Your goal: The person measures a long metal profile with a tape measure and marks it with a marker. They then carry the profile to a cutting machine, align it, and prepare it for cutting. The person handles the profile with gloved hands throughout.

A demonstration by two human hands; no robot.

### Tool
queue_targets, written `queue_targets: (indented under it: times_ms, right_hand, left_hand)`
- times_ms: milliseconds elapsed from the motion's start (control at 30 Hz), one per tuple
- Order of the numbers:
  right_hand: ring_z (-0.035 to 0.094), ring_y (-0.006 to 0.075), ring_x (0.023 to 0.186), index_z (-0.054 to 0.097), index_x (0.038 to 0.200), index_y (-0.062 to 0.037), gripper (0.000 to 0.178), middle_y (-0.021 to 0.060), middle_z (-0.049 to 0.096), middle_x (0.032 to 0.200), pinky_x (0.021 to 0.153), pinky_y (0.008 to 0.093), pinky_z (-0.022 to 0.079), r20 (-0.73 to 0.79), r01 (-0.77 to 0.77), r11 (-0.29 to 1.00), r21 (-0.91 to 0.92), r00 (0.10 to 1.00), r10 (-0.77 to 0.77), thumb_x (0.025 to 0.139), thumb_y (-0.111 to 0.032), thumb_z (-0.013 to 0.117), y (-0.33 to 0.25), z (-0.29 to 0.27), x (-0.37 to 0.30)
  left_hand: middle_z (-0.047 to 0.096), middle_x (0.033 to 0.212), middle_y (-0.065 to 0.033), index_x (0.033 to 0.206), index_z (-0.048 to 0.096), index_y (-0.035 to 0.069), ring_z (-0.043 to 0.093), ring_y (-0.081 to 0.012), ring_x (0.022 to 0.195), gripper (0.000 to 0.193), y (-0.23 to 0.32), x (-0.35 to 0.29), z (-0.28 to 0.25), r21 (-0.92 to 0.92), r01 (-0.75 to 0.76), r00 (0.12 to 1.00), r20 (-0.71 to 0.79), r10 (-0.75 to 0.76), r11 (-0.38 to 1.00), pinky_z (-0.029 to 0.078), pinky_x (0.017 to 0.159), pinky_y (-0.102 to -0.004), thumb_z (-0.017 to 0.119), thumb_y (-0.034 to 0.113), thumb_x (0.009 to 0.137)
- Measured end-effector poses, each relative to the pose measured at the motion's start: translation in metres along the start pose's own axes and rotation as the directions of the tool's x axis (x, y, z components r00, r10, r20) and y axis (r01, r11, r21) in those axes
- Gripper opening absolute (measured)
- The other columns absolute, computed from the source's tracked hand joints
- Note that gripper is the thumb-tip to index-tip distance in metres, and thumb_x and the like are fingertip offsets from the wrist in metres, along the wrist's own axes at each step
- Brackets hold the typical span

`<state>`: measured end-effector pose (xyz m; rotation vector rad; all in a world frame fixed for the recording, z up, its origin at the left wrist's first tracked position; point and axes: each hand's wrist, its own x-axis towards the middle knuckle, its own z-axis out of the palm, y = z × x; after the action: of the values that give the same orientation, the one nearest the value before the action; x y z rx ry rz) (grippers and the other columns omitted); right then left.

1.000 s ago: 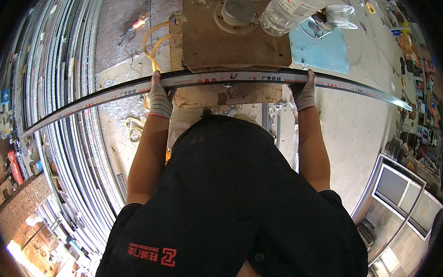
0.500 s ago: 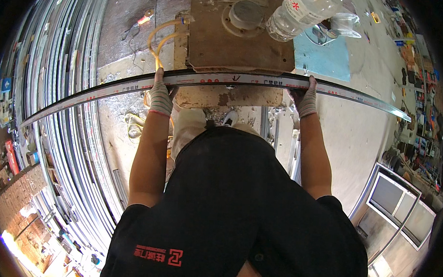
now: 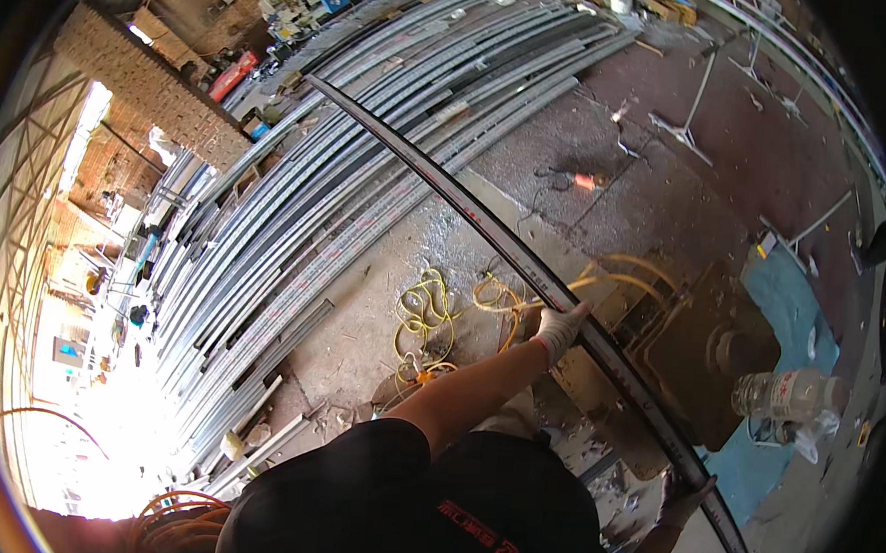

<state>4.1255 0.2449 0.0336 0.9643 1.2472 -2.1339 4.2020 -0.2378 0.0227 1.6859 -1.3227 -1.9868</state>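
Observation:
Both my gloved hands grip one long, dark metal profile (image 3: 637, 390) with a printed film strip along it. My left hand (image 3: 562, 330) is wrapped round its middle stretch, fingers over the edge. Closer to the right end, my right hand (image 3: 685, 499) holds the same bar, its thumb over the top edge. Diagonally, the profile runs from the upper left, over the stacked bars, down to the lower right. It passes in front of a brown machine table (image 3: 695, 350). A clear plastic bottle (image 3: 790, 393) lies on or beside that table, past the bar.
Long metal profiles (image 3: 368, 177) lie in rows on the left floor. A coiled yellow cord (image 3: 423, 316) lies left of the table, and yellow hoses (image 3: 639, 270) run to it. Metal stands (image 3: 683, 134) occupy the far floor. A light-blue sheet (image 3: 781, 289) lies right of the table.
The view has swung to the left. The profile, level across the table before, now slants from upper left to lower right. Both hands still hold it.

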Motion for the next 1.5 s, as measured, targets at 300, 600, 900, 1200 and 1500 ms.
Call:
queue_targets:
  times_ms: [300, 600, 900, 1200, 1500]
  right_hand:
    - [0.063, 0.0293, 0.103, 0.061, 0.129, -0.0125, 0.077, 0.01, 0.066, 0.121, 0.084, 0.042, 0.052, 0.084, 0.048, 0.999, -0.003, 0.995, -0.048, 0.083, -0.073, 0.06, 0.003, -0.006, 0.013]
    - [0.065, 0.0263, 0.095, 0.064, 0.124, -0.0149, 0.073, 0.0066, 0.07, 0.114, 0.078, 0.0399, 0.051, 0.046, 0.067, 0.998, -0.007, 0.997, -0.067, 0.082, -0.074, 0.058, 0.005, 0.005, 0.003]
    - [0.063, 0.0278, 0.11, 0.063, 0.128, -0.0152, 0.071, 0.0069, 0.067, 0.124, 0.092, 0.047, 0.048, 0.111, 0.028, 0.999, 0.039, 0.993, -0.032, 0.084, -0.071, 0.056, 0.001, -0.008, 0.016]
    - [0.062, 0.0301, 0.106, 0.063, 0.121, -0.0047, 0.069, 0.0126, 0.067, 0.121, 0.088, 0.0446, 0.051, 0.096, 0.064, 0.995, 0.082, 0.993, -0.071, 0.087, -0.065, 0.059, 0.001, -0.009, 0.024]
    - [0.066, 0.0313, 0.093, 0.065, 0.115, -0.0033, 0.064, 0.0142, 0.069, 0.112, 0.079, 0.0469, 0.056, 0.106, 0.079, 0.984, 0.163, 0.99, -0.097, 0.089, -0.062, 0.057, 0.005, -0.01, 0.034]
  left_hand:
    - [0.057, 0.13, -0.0147, 0.131, 0.042, -0.008, 0.058, -0.0216, 0.115, 0.094, 0.022, -0.019, -0.004, 0.096, 0.094, 0.992, 0.073, -0.102, 0.991, 0.046, 0.097, -0.0373, 0.074, 0.063, 0.079]
    - [0.053, 0.136, -0.0162, 0.14, 0.037, -0.008, 0.054, -0.0236, 0.125, 0.098, -0.008, 0.025, -0.004, 0.254, 0.022, 0.977, 0.199, -0.075, 0.967, 0.044, 0.1, -0.0382, 0.071, 0.064, 0.082]
    - [0.055, 0.138, -0.0149, 0.136, 0.041, -0.006, 0.058, -0.0243, 0.123, 0.092, 0.021, -0.018, -0.003, 0.134, 0.135, 0.983, 0.105, -0.15, 0.982, 0.045, 0.099, -0.0385, 0.068, 0.064, 0.083]
    - [0.061, 0.125, -0.0166, 0.131, 0.041, -0.006, 0.063, -0.0252, 0.112, 0.088, 0.005, 0.005, -0.003, 0.145, 0.037, 0.993, 0.11, -0.053, 0.989, 0.05, 0.092, -0.0381, 0.078, 0.053, 0.078]
    - [0.063, 0.119, -0.0171, 0.132, 0.039, -0.005, 0.067, -0.0243, 0.099, 0.083, 0.035, -0.035, -0.009, 0.014, 0.136, 0.99, 0.029, -0.136, 0.991, 0.055, 0.086, -0.0389, 0.08, 0.044, 0.078]
